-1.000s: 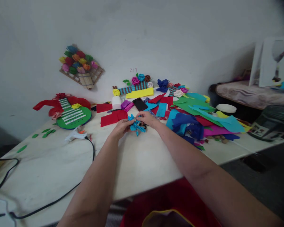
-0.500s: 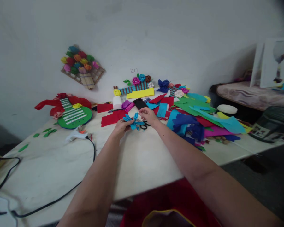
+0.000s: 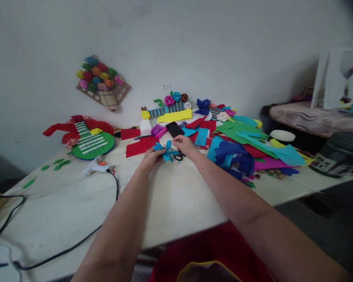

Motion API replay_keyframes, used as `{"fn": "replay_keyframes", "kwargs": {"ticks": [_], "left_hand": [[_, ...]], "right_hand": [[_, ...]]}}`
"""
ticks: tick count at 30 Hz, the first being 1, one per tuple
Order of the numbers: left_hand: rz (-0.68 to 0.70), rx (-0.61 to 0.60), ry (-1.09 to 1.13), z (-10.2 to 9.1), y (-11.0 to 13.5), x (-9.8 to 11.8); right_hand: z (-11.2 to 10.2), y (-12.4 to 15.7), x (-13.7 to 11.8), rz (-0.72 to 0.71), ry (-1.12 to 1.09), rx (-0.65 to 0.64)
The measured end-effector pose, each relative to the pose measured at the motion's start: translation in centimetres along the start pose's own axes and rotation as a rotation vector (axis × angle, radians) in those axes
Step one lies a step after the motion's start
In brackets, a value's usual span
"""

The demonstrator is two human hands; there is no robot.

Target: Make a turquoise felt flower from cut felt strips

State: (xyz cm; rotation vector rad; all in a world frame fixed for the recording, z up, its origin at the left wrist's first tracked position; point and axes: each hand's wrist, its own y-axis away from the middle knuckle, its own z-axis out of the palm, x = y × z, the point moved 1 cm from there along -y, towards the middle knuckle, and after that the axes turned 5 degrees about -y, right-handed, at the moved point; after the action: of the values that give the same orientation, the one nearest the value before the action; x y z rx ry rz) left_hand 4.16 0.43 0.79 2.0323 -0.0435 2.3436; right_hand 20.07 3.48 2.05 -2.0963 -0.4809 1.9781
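A light-blue paper flower [image 3: 167, 153] with spread petals is held above the table between my two hands. My left hand [image 3: 151, 159] pinches it from the left with thumb and fingers. On its other side, my right hand [image 3: 183, 144] has its fingertips pressed together right by the upper petals. Whatever sits in that pinch is too small to make out. Black scissor handles [image 3: 179, 157] show on the table just under my right hand, and the rest of the scissors is hidden. Behind my hands lies a dark phone [image 3: 174, 129].
A white glue gun [image 3: 95, 166] with a black cord [image 3: 76, 246] lies to the left. Beyond it stands a green guitar-shaped craft [image 3: 101, 145]. Red paper pieces [image 3: 138, 147] lie behind my left hand. Coloured paper [image 3: 238, 156] is heaped at right, near a big glass jar [image 3: 338, 154].
My right hand has shifted very slightly, its fingertips now closer to the flower's upper petals. The left hand keeps its hold on the flower almost unmoved.
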Motion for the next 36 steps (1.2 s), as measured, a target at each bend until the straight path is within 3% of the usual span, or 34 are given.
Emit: {"fn": "replay_keyframes", "kwargs": {"ticks": [19,29,36], "left_hand": [[-0.033,0.112,-0.039,0.1,-0.4,-0.2],[-0.027,0.155,-0.027,0.2,-0.6,-0.2],[-0.017,0.122,-0.019,0.4,0.0,0.2]], "right_hand": [[0.3,-0.5,1.6,-0.163,0.329,0.001],[0.5,0.1,0.7,-0.343,0.344,-0.072],[0.4,-0.5,1.7,-0.204,0.25,-0.101]]}}
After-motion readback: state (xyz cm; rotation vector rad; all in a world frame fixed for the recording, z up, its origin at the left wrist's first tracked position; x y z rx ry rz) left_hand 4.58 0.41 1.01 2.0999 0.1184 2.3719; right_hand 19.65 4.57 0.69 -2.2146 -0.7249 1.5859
